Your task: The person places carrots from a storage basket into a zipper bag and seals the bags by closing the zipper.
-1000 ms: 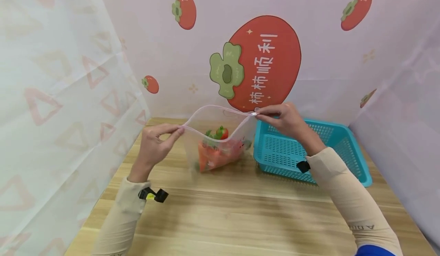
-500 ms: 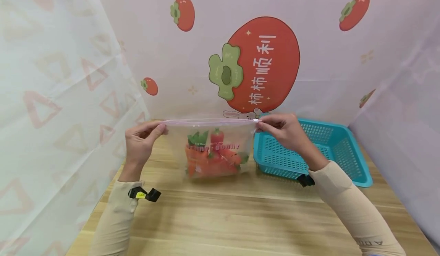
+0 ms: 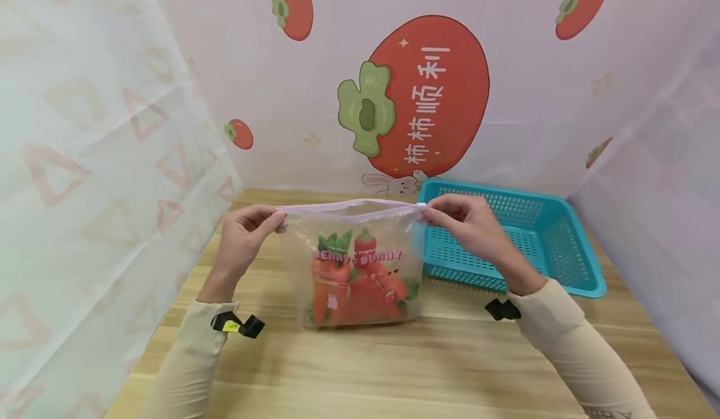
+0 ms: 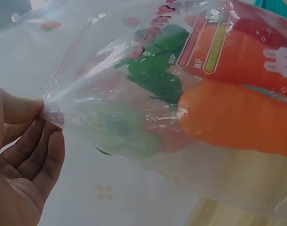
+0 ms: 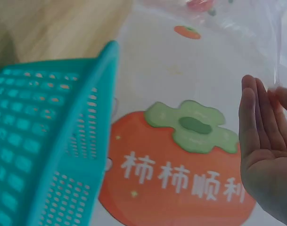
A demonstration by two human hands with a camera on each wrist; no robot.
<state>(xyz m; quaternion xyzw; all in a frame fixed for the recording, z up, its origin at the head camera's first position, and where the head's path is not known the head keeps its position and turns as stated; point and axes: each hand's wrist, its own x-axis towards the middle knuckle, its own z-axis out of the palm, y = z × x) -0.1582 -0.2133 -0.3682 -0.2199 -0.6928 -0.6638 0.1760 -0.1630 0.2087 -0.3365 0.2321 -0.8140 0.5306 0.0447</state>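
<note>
A clear zip bag (image 3: 360, 312) with a pink top edge and bunny print hangs upright between my hands. Inside it show orange carrots (image 4: 237, 117), a red piece with a green top (image 3: 365, 242), and green leaves (image 4: 157, 70). My left hand (image 3: 247, 237) pinches the bag's upper left corner between thumb and fingers. At the upper right corner, by the white slider (image 3: 420, 205), my right hand (image 3: 469, 225) pinches the edge. The bag's mouth gapes slightly in the middle. Its bottom is close to the tabletop; whether it touches, I cannot tell.
A turquoise plastic basket (image 3: 585, 244) stands on the wooden table (image 3: 360, 375) at the right, behind my right forearm. White cloth walls with printed persimmons (image 3: 450, 94) close off the back and both sides.
The bag was wide open and set further back; its mouth was pulled straight, then it came nearer with a slight gap. My left hand moved left, then slightly back right. Both hands kept their pinch.
</note>
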